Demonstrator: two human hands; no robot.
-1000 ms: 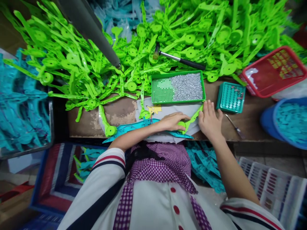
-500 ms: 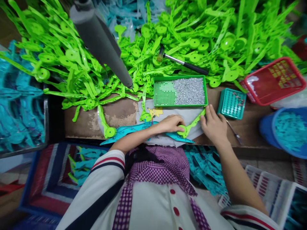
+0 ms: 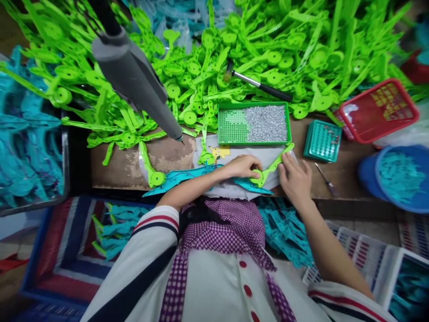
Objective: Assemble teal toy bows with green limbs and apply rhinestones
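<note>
My left hand [image 3: 246,167] reaches across, its fingers closed on the round end of a lime-green plastic arm [image 3: 271,170]. That end lies over the right part of a long turquoise plastic piece [image 3: 177,180]. My right hand [image 3: 296,179] rests flat with fingers stretched out along the green arm's outer end; whether it presses on it I cannot tell. Another green arm [image 3: 157,179] lies at the turquoise piece's left end, and a third green piece [image 3: 207,157] touches its middle, by small wires. Beneath is a grey cloth [image 3: 241,154] with a yellow figure.
A grey powered screwdriver [image 3: 147,98] hangs at the left. Behind sit a green basket [image 3: 231,127] of small metal pieces, a hammer [image 3: 258,85] and heaped green parts [image 3: 187,67]. At right are a teal box [image 3: 321,141], a red basket [image 3: 378,112], a screwdriver [image 3: 325,180] and a blue bucket [image 3: 370,179].
My right hand has moved slightly left, closer along the green arm. My left hand stays on its round end. The hanging screwdriver has swung a little, and the whole view has shifted slightly.
</note>
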